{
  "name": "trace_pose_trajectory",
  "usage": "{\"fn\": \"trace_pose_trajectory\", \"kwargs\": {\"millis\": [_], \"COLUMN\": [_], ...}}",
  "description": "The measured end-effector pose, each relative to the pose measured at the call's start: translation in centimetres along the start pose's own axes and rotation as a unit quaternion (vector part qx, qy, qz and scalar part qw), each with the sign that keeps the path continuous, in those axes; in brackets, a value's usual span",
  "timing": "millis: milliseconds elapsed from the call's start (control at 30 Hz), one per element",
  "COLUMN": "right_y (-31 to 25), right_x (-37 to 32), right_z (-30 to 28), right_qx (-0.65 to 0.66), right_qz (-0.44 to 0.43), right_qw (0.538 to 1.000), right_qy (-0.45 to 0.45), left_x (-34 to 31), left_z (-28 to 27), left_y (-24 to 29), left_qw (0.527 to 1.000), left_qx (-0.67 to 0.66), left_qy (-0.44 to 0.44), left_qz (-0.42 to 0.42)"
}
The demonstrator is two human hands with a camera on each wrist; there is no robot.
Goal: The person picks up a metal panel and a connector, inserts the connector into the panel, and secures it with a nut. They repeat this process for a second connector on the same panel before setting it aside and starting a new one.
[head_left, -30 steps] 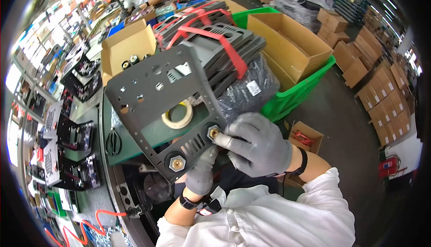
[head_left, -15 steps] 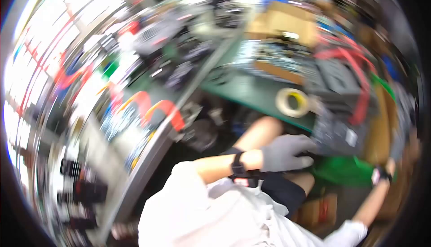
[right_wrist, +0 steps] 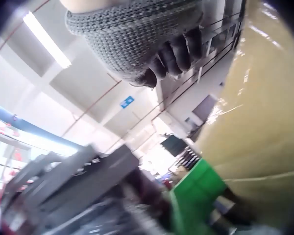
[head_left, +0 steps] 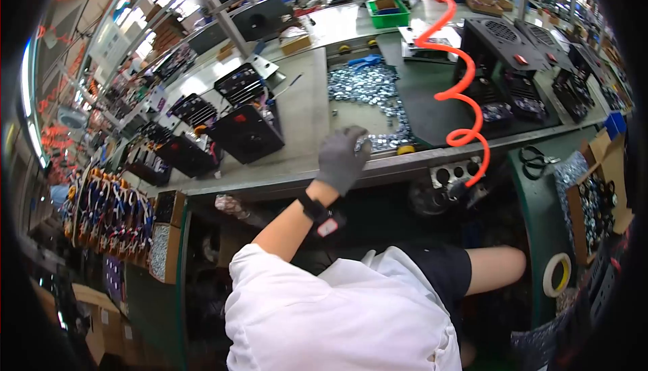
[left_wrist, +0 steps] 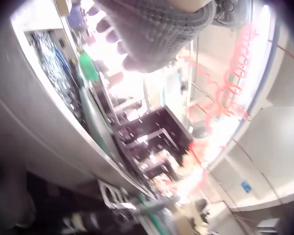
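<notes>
In the head view my gloved left hand reaches to the near edge of a tray of small shiny metal parts. Its fingers curl downward, and a few of the parts show between thumb and fingers. The left wrist view catches the same grey glove from below at the top, with the parts tray lower left. My right hand lies outside the head view. In the right wrist view its gloved fingers hang loosely bent with nothing visible in them, above a green crate and stacked grey panels.
An orange coiled hose dangles over the bench right of the tray. Black computer cases flank it on the left. At right, scissors and a tape roll lie on a green table. Bundled cables hang at far left.
One second ago both hands were on a black metal panel with brass fittings; they have since left it. My body has turned left, and my left hand has swung across to the parts tray.
</notes>
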State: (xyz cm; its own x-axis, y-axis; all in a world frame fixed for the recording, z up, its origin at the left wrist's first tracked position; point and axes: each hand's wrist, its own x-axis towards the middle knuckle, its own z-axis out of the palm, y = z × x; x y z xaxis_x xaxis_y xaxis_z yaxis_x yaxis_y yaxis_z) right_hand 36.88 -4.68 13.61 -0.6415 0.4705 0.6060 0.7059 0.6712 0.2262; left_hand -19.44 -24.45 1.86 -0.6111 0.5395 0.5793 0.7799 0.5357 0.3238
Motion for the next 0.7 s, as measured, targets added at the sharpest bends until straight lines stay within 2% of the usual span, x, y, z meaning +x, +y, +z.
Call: {"fn": "trace_pose_trajectory", "kwargs": {"millis": [33, 67, 100, 133, 233, 267, 367, 433, 500, 533, 567, 600, 633, 667, 700], "right_y": [-0.2, -0.5, -0.7, -1.0, -1.8, -2.1, -2.3, -3.9, -5.9, -0.5, 4.7, 2.7, -1.6, -2.2, -3.7], "right_x": [0.2, 0.2, 0.1, -0.1, 0.0, 0.6, 3.2, 4.5, 6.0, 2.4, -1.7, -1.1, 0.7, 0.0, 1.2], "right_z": [0.0, -0.1, -0.1, -0.3, -0.1, 0.2, 1.2, 0.8, 3.2, 7.3, 10.5, 9.7, 7.5, 7.9, 6.7], "right_qx": [-0.006, -0.016, -0.029, -0.047, -0.096, -0.104, -0.136, -0.148, 0.043, 0.037, 0.027, 0.109, 0.154, 0.136, 0.116], "right_qz": [-0.015, -0.028, -0.035, -0.038, -0.054, -0.070, -0.122, -0.138, -0.035, -0.074, -0.105, -0.089, 0.014, 0.039, 0.047], "right_qw": [1.000, 0.999, 0.999, 0.998, 0.994, 0.992, 0.983, 0.979, 0.997, 0.997, 0.992, 0.987, 0.985, 0.989, 0.991], "right_qy": [0.001, 0.003, 0.006, 0.009, 0.014, 0.015, 0.023, 0.023, 0.061, 0.005, -0.058, -0.076, -0.080, -0.043, -0.043], "left_x": [0.7, 1.6, 2.3, 2.4, 3.5, 3.4, 2.6, 2.3, 2.7, 2.0, 0.7, 0.7, -1.2, -2.0, -2.5], "left_z": [0.1, 0.5, 1.0, 2.0, 2.9, 3.0, 3.4, 3.2, 1.9, 2.4, 1.8, 0.9, 0.5, -1.3, -2.1], "left_y": [-2.2, -4.2, -5.8, -7.0, -7.9, -8.3, -9.8, -10.8, -11.1, -13.6, -14.7, -16.3, -19.9, -21.0, -22.5], "left_qw": [1.000, 0.979, 0.921, 0.923, 0.847, 0.843, 0.858, 0.854, 0.837, 0.844, 0.875, 0.859, 0.901, 0.917, 0.912], "left_qx": [0.010, 0.120, 0.221, 0.223, 0.243, 0.246, 0.278, 0.280, 0.277, 0.256, 0.280, 0.271, 0.254, 0.250, 0.237], "left_qy": [0.002, -0.130, -0.256, -0.252, -0.380, -0.380, -0.361, -0.364, -0.395, -0.386, -0.336, -0.385, -0.347, -0.307, -0.334], "left_qz": [-0.008, -0.104, -0.192, -0.188, -0.280, -0.292, -0.238, -0.243, -0.259, -0.272, -0.209, -0.201, -0.061, 0.048, -0.008]}}
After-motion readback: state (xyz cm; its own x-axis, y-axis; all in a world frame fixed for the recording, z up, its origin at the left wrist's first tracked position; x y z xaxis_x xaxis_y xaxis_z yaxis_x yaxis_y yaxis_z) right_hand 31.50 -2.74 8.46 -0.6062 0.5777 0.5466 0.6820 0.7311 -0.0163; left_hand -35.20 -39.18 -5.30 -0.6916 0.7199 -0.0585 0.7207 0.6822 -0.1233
